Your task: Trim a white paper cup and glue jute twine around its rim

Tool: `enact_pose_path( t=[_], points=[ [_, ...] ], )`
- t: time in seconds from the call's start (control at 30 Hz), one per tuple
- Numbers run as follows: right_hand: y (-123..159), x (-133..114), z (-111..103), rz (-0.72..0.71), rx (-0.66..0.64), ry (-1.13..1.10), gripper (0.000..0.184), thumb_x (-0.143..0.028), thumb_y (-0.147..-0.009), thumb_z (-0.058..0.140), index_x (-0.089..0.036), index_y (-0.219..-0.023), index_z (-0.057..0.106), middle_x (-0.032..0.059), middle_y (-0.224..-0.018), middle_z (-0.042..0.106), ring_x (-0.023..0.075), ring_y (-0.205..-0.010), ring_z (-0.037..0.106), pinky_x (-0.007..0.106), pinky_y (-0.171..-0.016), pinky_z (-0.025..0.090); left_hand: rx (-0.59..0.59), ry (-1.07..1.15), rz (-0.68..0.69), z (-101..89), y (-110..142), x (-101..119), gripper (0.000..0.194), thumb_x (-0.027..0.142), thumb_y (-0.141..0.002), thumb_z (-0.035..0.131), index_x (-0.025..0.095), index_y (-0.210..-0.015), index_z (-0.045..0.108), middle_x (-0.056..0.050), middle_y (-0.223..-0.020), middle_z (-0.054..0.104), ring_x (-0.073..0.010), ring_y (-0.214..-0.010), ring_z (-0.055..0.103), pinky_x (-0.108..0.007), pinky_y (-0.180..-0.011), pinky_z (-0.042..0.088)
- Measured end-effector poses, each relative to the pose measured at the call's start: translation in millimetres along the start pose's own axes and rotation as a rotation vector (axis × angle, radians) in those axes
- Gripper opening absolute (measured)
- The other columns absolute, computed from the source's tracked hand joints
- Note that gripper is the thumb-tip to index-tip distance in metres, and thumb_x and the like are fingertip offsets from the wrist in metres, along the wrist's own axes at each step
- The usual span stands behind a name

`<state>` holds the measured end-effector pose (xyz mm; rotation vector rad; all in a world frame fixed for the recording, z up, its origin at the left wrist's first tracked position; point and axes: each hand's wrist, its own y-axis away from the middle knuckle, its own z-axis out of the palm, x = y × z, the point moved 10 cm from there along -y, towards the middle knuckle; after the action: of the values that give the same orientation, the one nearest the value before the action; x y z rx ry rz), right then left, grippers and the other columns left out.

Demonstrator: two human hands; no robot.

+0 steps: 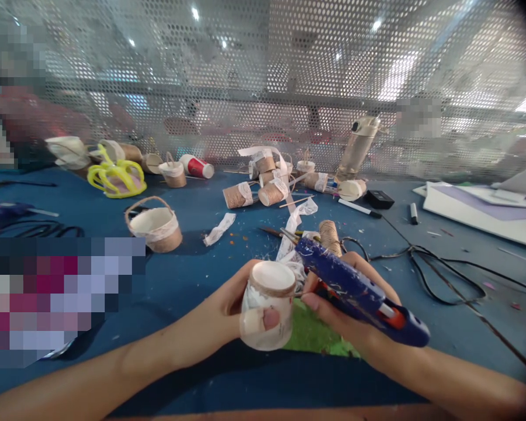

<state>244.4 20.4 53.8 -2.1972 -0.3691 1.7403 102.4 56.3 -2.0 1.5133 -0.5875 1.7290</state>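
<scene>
My left hand (245, 313) is wrapped round a white paper cup (269, 316), its thumb across the front; a band of twine circles the cup near its rim. A blue glue gun (355, 286) is gripped in my right hand (333, 310), its nozzle pointing up and to the left, above and beyond the cup. Beneath the hands lies a green sheet (318, 330). Just behind the cup is a strip of white lace (294, 225), with a spool of twine (330, 237) beside it. Scissors lie partly hidden near the nozzle.
Left of centre stands a twine-and-lace basket (155, 228). Several wrapped cups (272, 190) lie at the back, near a yellow crown-shaped piece (116, 178) and a bottle (357, 149). A black cord (425, 280) loops on the right, before white and purple sheets (486, 207). A perforated metal screen rises behind.
</scene>
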Motion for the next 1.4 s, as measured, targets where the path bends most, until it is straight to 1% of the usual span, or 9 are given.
enact_pose_path(
  t=[0.07,0.23,0.4,0.6,0.73,0.87,1.03,1.3,1.4],
  points=[
    [-0.4,1.5,0.3,0.003,0.001,0.008,0.02,-0.015,-0.081,0.076,-0.025,-0.089,0.059,-0.006,-0.081,0.07,0.0099,-0.066,0.065,0.021,-0.06,0.054,-0.011,-0.006,-0.009,1.3,0.7,-0.9,0.052,0.043,-0.082,0.076,0.027,-0.126,0.053,-0.003,-0.12,0.063,-0.024,-0.113,0.055,-0.038,-0.101,0.041],
    [-1.0,5.4,0.5,0.043,0.004,0.02,0.019,-0.018,-0.081,0.076,-0.025,-0.089,0.06,-0.0049,-0.082,0.07,0.0114,-0.07,0.064,0.023,-0.064,0.053,-0.057,0.005,-0.007,5.7,0.8,0.3,0.05,0.044,-0.082,0.075,0.027,-0.124,0.053,-0.003,-0.122,0.062,-0.0255,-0.116,0.054,-0.038,-0.102,0.039],
    [-0.7,7.9,1.8,0.068,-0.011,0.021,0.019,-0.018,-0.081,0.077,-0.024,-0.088,0.061,-0.005,-0.081,0.068,0.0101,-0.068,0.063,0.022,-0.063,0.052,-0.07,0.017,0.002,6.1,0.0,1.4,0.049,0.045,-0.081,0.075,0.027,-0.123,0.055,-0.004,-0.122,0.062,-0.0275,-0.117,0.054,-0.041,-0.103,0.038],
    [-0.9,14.1,3.6,0.078,-0.013,-0.068,0.018,-0.018,-0.082,0.077,-0.025,-0.09,0.062,-0.0057,-0.082,0.067,0.0081,-0.067,0.062,0.018,-0.061,0.051,-0.074,0.004,-0.018,6.1,2.7,0.0,0.048,0.043,-0.081,0.076,0.03,-0.123,0.057,-0.001,-0.121,0.061,-0.0261,-0.12,0.05,-0.04,-0.105,0.037],
    [-0.1,14.5,5.1,0.096,-0.021,-0.108,0.018,-0.017,-0.082,0.077,-0.025,-0.089,0.062,-0.0056,-0.081,0.067,0.0077,-0.067,0.061,0.017,-0.06,0.051,-0.093,-0.002,-0.026,6.5,1.6,-0.2,0.05,0.044,-0.082,0.075,0.031,-0.127,0.057,-0.001,-0.122,0.061,-0.0248,-0.12,0.051,-0.038,-0.104,0.037],
    [1.3,16.0,6.2,0.115,-0.035,-0.122,0.017,-0.019,-0.082,0.077,-0.025,-0.09,0.063,-0.0054,-0.08,0.066,0.0082,-0.067,0.06,0.018,-0.059,0.05,-0.089,0.023,-0.03,4.1,-0.3,-3.7,0.05,0.043,-0.082,0.076,0.03,-0.128,0.059,-0.002,-0.126,0.064,-0.0251,-0.12,0.053,-0.037,-0.103,0.039],
    [1.9,23.7,7.7,0.164,-0.041,-0.135,0.018,-0.021,-0.082,0.077,-0.025,-0.093,0.064,-0.004,-0.084,0.065,0.0104,-0.073,0.061,0.022,-0.063,0.051,-0.096,0.082,-0.012,3.0,0.7,-6.6,0.05,0.041,-0.084,0.074,0.031,-0.131,0.059,-0.003,-0.134,0.063,-0.025,-0.118,0.056,-0.037,-0.1,0.041],
    [1.7,29.4,14.3,0.245,-0.084,-0.237,0.018,-0.021,-0.082,0.077,-0.025,-0.092,0.062,-0.0056,-0.082,0.064,0.0082,-0.071,0.06,0.02,-0.065,0.051,-0.112,0.023,-0.016,6.3,3.2,-0.3,0.046,0.04,-0.083,0.075,0.031,-0.125,0.06,0.0,-0.12,0.065,-0.0229,-0.118,0.054,-0.035,-0.101,0.04],
    [5.2,32.0,15.8,0.258,-0.106,-0.245,0.017,-0.023,-0.084,0.076,-0.025,-0.093,0.062,-0.0053,-0.083,0.063,0.0084,-0.071,0.058,0.02,-0.064,0.049,-0.143,-0.017,0.002,9.0,5.2,3.1,0.045,0.037,-0.085,0.074,0.032,-0.126,0.058,0.001,-0.12,0.064,-0.0219,-0.118,0.053,-0.035,-0.103,0.039]
  ],
)
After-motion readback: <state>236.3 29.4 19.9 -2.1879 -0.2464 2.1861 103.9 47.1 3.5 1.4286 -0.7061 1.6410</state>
